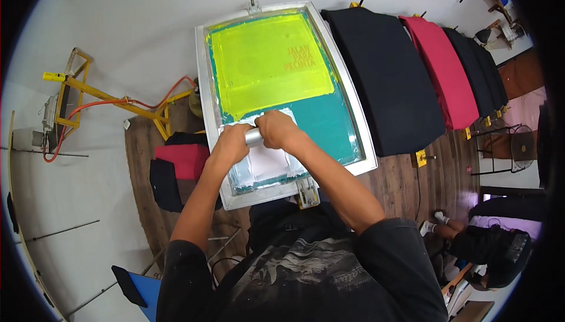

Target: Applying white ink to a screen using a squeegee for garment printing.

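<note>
Both my hands are closed around the silver metal handle of a squeegee [253, 138], over the lower part of a screen-printing frame. My left hand [233, 143] grips its left end; my right hand [276, 129] grips just to the right and slightly farther away. The squeegee's blade is mostly hidden beneath my hands. The frame [265, 196] has a pale metal rim and a teal mesh [318, 129]. Bright yellow-green film or ink [259, 63] covers its far part, with faint lettering at the right. A pale rectangular patch [269, 163], edged in white ink, lies under my wrists.
Black [382, 80] and red [441, 75] cloth-covered printing boards line up at right. A metal clamp [307, 193] sits at the frame's near edge. Yellow metal stands with an orange hose [100, 104] are at left. Another person [488, 245] is at lower right, near a fan [522, 146].
</note>
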`<state>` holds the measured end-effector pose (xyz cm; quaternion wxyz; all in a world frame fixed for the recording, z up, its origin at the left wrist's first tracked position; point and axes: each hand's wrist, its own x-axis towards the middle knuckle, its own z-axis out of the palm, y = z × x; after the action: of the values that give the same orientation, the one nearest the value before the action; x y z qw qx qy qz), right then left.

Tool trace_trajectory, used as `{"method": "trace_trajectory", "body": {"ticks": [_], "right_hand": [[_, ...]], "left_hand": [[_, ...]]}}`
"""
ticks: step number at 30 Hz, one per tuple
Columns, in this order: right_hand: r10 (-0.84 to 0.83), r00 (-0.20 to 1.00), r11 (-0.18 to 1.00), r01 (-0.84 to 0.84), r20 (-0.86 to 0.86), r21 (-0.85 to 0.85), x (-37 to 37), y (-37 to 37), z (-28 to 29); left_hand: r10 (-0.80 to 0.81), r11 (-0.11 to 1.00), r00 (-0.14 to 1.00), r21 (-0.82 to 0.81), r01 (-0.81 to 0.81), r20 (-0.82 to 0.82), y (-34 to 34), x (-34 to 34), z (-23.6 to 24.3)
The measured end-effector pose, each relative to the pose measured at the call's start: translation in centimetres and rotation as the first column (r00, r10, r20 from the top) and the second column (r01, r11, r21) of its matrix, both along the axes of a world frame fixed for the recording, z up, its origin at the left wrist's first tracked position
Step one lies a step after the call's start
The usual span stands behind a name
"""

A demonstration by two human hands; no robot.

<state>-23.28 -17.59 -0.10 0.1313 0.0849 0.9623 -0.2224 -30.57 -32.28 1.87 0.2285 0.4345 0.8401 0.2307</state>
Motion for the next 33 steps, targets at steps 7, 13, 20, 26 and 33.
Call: {"method": "trace_trajectory", "body": {"ticks": [7, 13, 20, 26, 33], "right_hand": [[-0.142, 0.972, 0.987, 0.126, -0.185, -0.097, 7.3, -4.1, 0.3], [-0.189, 0.976, 0.973, 0.171, -0.113, -0.153, 12.1, -6.4, 1.5], [-0.204, 0.916, 0.976, 0.165, -0.345, -0.138, 15.5, -5.2, 3.5], [-0.695, 0.637, 0.436, 0.742, 0.333, -0.509, 24.5, -5.3, -0.2], [-0.692, 0.563, 0.137, 0.716, 0.452, -0.684, 24.2, -5.4, -3.1]], "left_hand": [[0.044, 0.992, 0.999, 0.121, -0.041, -0.028, -3.4, 6.6, -1.5], [0.035, 0.996, 0.999, 0.082, -0.038, 0.038, -5.7, 10.8, -1.0], [0.032, 0.997, 0.999, 0.07, -0.034, 0.026, -6.1, 11.6, -0.7], [0.052, 0.997, 0.997, 0.061, -0.056, 0.061, -6.0, 11.2, -0.9], [0.074, 0.996, 0.994, 0.036, -0.076, 0.075, -5.8, 10.7, -0.4]]}}
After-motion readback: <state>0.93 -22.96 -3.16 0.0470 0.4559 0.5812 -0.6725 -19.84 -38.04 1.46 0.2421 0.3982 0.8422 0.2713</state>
